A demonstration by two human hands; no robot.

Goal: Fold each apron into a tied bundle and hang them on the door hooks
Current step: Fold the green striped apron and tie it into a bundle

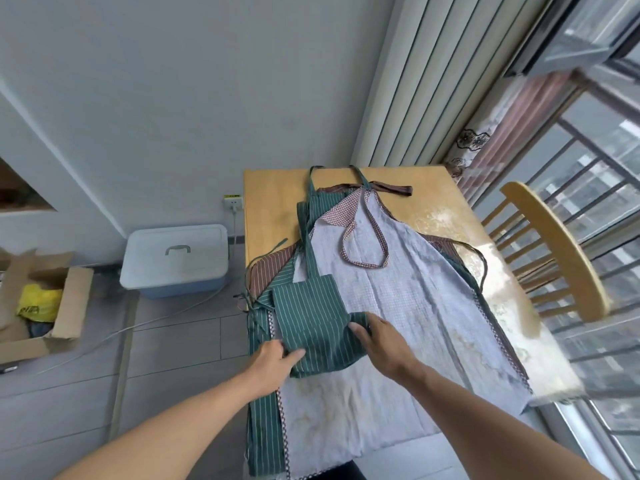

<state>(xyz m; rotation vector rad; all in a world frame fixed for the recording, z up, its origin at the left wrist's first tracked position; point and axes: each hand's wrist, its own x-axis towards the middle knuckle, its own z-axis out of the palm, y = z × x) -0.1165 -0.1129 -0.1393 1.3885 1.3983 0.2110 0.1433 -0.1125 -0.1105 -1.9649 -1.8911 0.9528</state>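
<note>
Nearest, both forearms reach in from 6 o'clock onto the table. The left hand [273,358] grips the near-left corner of a folded green striped apron [313,323], thumb lying on top of the cloth and fingers tucked under its edge. The right hand [377,341] holds the folded piece's right side, at 3 o'clock from the left hand; its fingers are curled over the cloth's edge, knuckles up.

The green bundle lies on top of a pale blue checked apron [408,306], which is spread flat and hangs over the near edge of the wooden table [273,188]. More green striped cloth shows under the blue one along its left side. The blue apron's red-checked neck loop [363,251] rests on its bib toward 12 o'clock. A brown striped apron [273,265] peeks out beneath, at 10 o'clock from the bundle.

Beyond, at 3 o'clock, a wooden chair [554,251] stands beside the table. At 9 o'clock on the floor sit a lidded plastic box [176,258] and, farther left, an open cardboard box [41,306].
</note>
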